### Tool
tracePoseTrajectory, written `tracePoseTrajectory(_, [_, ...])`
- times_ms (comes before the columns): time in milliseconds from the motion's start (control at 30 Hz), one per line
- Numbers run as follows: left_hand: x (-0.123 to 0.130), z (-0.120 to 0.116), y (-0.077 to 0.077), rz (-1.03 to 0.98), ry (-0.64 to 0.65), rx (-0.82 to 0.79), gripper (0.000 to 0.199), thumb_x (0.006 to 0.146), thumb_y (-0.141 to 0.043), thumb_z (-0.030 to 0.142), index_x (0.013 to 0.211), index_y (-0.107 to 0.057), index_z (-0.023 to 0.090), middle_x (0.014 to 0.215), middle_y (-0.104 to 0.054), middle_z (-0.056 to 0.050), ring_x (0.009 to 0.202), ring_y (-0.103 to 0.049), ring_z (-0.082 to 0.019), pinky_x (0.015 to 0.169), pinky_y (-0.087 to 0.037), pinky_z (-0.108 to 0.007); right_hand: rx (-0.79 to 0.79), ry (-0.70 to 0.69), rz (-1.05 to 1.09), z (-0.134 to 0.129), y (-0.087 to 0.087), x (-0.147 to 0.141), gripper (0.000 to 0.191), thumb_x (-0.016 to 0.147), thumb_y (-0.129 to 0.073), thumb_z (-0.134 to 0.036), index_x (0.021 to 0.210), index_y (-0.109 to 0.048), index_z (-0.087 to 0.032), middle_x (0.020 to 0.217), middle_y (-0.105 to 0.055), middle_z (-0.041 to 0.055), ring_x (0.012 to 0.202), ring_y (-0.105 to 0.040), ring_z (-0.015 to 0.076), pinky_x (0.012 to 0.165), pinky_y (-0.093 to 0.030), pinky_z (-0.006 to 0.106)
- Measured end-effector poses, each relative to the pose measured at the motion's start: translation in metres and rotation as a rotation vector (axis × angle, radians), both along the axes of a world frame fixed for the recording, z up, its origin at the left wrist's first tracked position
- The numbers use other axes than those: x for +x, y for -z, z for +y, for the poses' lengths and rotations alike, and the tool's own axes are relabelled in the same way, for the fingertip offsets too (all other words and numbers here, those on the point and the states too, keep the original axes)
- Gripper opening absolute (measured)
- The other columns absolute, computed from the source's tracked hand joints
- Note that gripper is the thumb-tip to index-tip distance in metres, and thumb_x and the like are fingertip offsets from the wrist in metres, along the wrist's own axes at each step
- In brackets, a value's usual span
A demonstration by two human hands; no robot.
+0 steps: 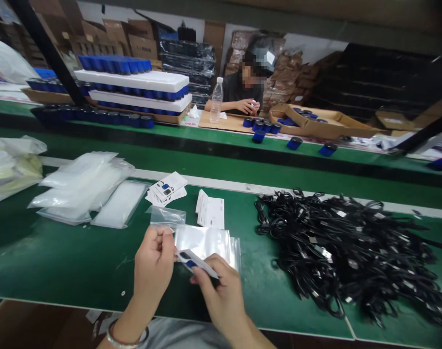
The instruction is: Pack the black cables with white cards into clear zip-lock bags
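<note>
Both ends of a printed card [191, 261], tilted above the green worktop [79, 271] near its front edge, have a hand: the right hand [223, 289] grips one end, perhaps to leave the other free, where the left hand [153, 261] pinches thumb and finger together, on what I cannot tell. Beyond lie clear bags [202, 241], then white cards [213, 213] toward the far edge and, at right, black cables [337, 247], seemingly kept within short reach; across, a co-worker [231, 89] bends before stacked cartons [143, 47].
</note>
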State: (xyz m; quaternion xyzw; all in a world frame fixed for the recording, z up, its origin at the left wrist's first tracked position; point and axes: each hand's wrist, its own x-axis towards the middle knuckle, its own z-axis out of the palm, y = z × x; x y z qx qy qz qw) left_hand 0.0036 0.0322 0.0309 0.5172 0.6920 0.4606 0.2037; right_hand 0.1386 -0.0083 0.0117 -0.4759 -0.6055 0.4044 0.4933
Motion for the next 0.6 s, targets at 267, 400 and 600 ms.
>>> tracePoseTrajectory(267, [0.007,-0.018,-0.006,0.353,0.174,0.002,0.015,0.079,-0.047,0.028,0.065,-0.049,0.023,0.042,-0.047,0.009,0.039,-0.049,-0.01,0.042,-0.035,-0.018,0.667,0.114,-0.582,0.01,-0.006,0.021,0.02,0.088,-0.045,-0.008,0.103,-0.058,-0.011,0.073,-0.062,0.0076,0.062,-0.057,0.0172,0.056,-0.044,0.026])
tracePoseTrajectory(400, [0.014,-0.024,-0.001,0.578,0.234,0.078,0.028,0.082,-0.047,0.025,0.055,-0.041,0.022,0.041,-0.043,0.008,0.036,-0.044,-0.01,0.041,-0.029,-0.02,0.433,0.083,-0.793,0.009,-0.008,0.015,0.021,0.088,-0.04,-0.01,0.087,-0.06,-0.014,0.064,-0.057,0.0036,0.049,-0.051,0.0154,0.046,-0.034,0.025])
tracePoseTrajectory(600, [0.017,-0.032,0.009,0.679,0.419,0.195,0.025,0.087,-0.042,0.024,0.064,-0.052,0.022,0.053,-0.055,0.004,0.047,-0.056,-0.012,0.047,-0.035,-0.022,-0.008,-0.153,-0.652,0.01,-0.034,0.028,0.014,0.085,-0.048,-0.01,0.074,-0.054,-0.018,0.072,-0.06,0.002,0.062,-0.057,0.0143,0.055,-0.037,0.022])
